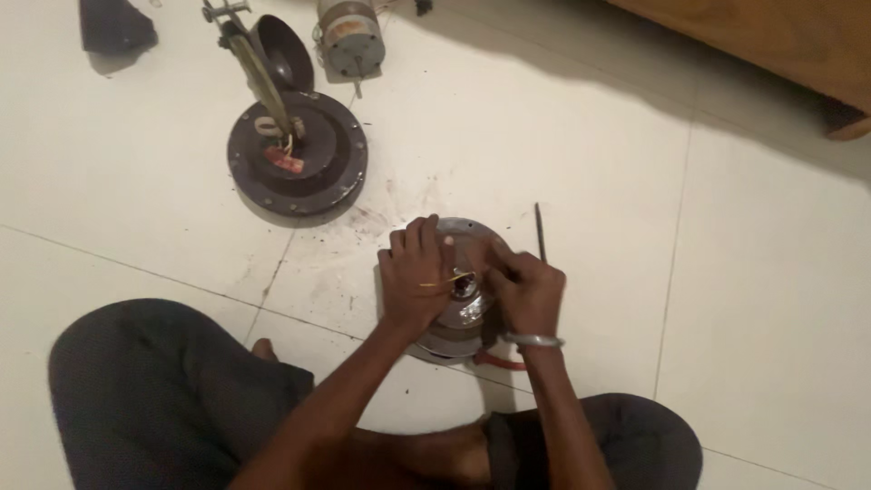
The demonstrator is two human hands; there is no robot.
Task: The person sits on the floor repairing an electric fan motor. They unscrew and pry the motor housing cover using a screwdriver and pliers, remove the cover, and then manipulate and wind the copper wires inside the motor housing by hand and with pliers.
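A round grey metal motor housing (464, 231) lies on the white tiled floor in front of me. My left hand (415, 277) rests flat over its left half, fingers spread across the top. My right hand (526, 290), with a metal bangle on the wrist, presses on its right half, fingers bent toward the centre hub (466, 289). A thin yellow wire (445, 282) runs between my hands at the hub. A red wire (497, 362) trails out from under the housing near my right wrist.
A second dark round motor half (297, 154) with a rod, a cup and red and yellow wires lies at the upper left. A small cylindrical motor (349, 36) stands behind it. A thin metal rod (540, 232) lies right of the housing. Wooden furniture (780, 45) fills the top right.
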